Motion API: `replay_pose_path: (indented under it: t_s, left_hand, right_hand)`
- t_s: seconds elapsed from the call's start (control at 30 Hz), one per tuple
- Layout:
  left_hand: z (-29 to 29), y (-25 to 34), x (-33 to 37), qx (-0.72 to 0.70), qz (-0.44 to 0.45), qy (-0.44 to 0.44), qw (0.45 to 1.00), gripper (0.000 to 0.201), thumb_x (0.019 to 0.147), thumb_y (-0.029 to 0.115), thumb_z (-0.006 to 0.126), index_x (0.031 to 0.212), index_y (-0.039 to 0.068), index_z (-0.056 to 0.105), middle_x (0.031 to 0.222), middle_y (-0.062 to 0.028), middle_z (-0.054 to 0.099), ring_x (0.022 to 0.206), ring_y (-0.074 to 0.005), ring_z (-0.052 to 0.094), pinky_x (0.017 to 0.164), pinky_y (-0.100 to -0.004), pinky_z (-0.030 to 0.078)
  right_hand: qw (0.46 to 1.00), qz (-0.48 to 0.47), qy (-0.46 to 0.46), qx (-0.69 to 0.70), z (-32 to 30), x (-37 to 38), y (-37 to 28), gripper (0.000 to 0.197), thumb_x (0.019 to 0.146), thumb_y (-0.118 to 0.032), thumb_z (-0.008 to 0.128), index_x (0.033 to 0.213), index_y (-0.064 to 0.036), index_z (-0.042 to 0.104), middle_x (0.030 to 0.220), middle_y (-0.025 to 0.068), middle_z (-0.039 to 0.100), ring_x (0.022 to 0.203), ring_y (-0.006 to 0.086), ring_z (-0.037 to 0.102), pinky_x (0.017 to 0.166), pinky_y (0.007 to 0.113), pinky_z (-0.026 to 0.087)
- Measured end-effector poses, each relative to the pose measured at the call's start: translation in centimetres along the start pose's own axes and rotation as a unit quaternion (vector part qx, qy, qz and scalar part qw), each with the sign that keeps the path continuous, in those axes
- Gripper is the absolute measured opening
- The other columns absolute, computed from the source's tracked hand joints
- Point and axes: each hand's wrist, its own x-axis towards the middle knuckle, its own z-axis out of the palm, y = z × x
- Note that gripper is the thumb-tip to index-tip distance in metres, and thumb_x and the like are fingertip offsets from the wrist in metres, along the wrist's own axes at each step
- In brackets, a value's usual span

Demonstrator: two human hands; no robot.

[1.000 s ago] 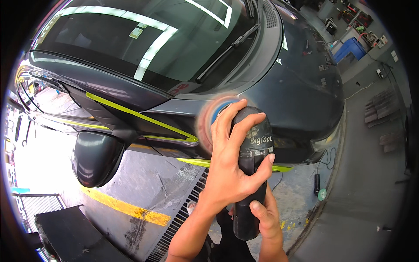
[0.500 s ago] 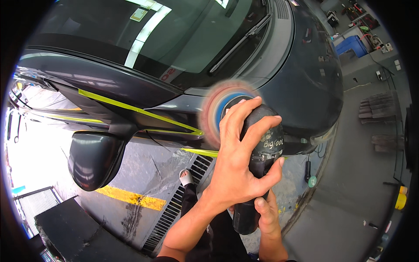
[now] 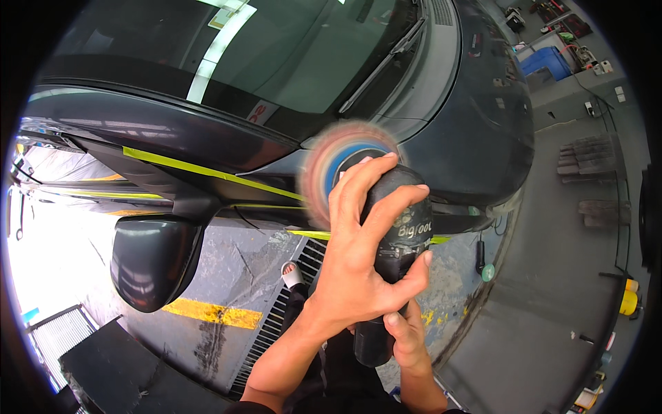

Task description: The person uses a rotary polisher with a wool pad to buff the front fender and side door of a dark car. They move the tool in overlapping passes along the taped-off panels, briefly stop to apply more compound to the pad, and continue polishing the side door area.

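Observation:
My left hand (image 3: pixel 348 259) is wrapped over the black head of a polisher (image 3: pixel 407 196), its fingers spread across the top and the thumb on the near side. Lower down, my right hand (image 3: pixel 410 338) grips the polisher's handle; part of that hand is hidden behind the handle. The round reddish pad (image 3: pixel 316 162) with a blue backing is blurred by spinning. It sits against the dark grey car's fender, by the base of the windshield (image 3: pixel 296 62). Yellow-green masking tape (image 3: pixel 207 171) runs along the door edge up to the pad, which covers the tape's end.
The side mirror (image 3: pixel 155 259) juts out left of my arms. A floor drain grate (image 3: pixel 272 328) and a yellow line (image 3: pixel 214 314) lie below, near my sandalled foot (image 3: pixel 292 274). Another tool with a green disc (image 3: pixel 487 272) is beyond the fender. Dark mats (image 3: pixel 586 155) are at the right.
The polisher, with both hands on it, has shifted a little left along the fender, and its pad now overlaps the tape's end. The whole view has also moved slightly.

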Motion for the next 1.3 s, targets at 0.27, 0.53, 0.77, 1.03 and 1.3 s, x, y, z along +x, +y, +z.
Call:
replay_pose_path:
  t_s: [0.27, 0.53, 0.77, 1.03, 1.3]
  left_hand:
    - [-1.5, -0.1, 0.1, 0.01, 0.004, 0.01, 1.0, 0.068, 0.068, 0.019, 0.084, 0.134, 0.007, 0.071, 0.156, -0.0239, 0.052, 0.145, -0.0415, 0.049, 0.121, -0.0521, 0.039]
    - [-1.9, 0.0, -0.1, 0.035, 0.009, 0.023, 0.999, 0.065, 0.072, 0.024, 0.08, 0.133, 0.004, 0.068, 0.153, -0.0246, 0.054, 0.142, -0.0425, 0.052, 0.12, -0.0538, 0.04]
    - [-0.9, 0.4, -0.2, 0.022, -0.011, 0.01, 1.0, 0.064, 0.073, 0.019, 0.081, 0.134, 0.005, 0.067, 0.156, -0.023, 0.051, 0.145, -0.0409, 0.049, 0.121, -0.0521, 0.039]
    - [2.0, 1.1, 0.6, 0.009, 0.0, -0.025, 1.0, 0.063, 0.074, 0.013, 0.081, 0.135, 0.005, 0.066, 0.156, -0.0222, 0.051, 0.145, -0.0424, 0.049, 0.122, -0.0525, 0.037]
    - [2.6, 1.4, 0.6, -0.001, -0.012, -0.036, 0.999, 0.064, 0.075, 0.014, 0.082, 0.136, 0.006, 0.067, 0.156, -0.022, 0.051, 0.145, -0.0425, 0.049, 0.122, -0.0525, 0.038]
  right_hand:
    - [1.0, 0.006, 0.012, -0.006, 1.9, 0.3, -0.2, 0.074, 0.103, -0.031, 0.071, 0.159, 0.0038, 0.037, 0.132, 0.013, 0.063, 0.111, 0.0201, 0.066, 0.097, 0.036, 0.055]
    - [1.0, 0.018, 0.001, 0.004, 2.7, 0.3, -0.8, 0.07, 0.104, -0.028, 0.074, 0.158, 0.0021, 0.04, 0.14, 0.0092, 0.058, 0.128, 0.0165, 0.055, 0.111, 0.035, 0.044]
    - [1.0, 0.009, -0.002, -0.007, 1.4, 0.1, -0.8, 0.061, 0.105, -0.028, 0.074, 0.151, 0.0016, 0.047, 0.13, 0.0069, 0.06, 0.119, 0.0137, 0.056, 0.105, 0.033, 0.046]
    - [0.999, 0.006, 0.034, 0.019, -0.2, -0.5, -1.6, 0.055, 0.104, -0.028, 0.071, 0.146, -0.0003, 0.049, 0.108, 0.0108, 0.069, 0.088, 0.0162, 0.07, 0.078, 0.031, 0.059]
    - [0.998, 0.019, 0.048, 0.031, -0.4, -1.0, -1.7, 0.056, 0.105, -0.026, 0.069, 0.149, 0.0013, 0.048, 0.112, 0.0098, 0.069, 0.092, 0.0165, 0.071, 0.082, 0.032, 0.059]
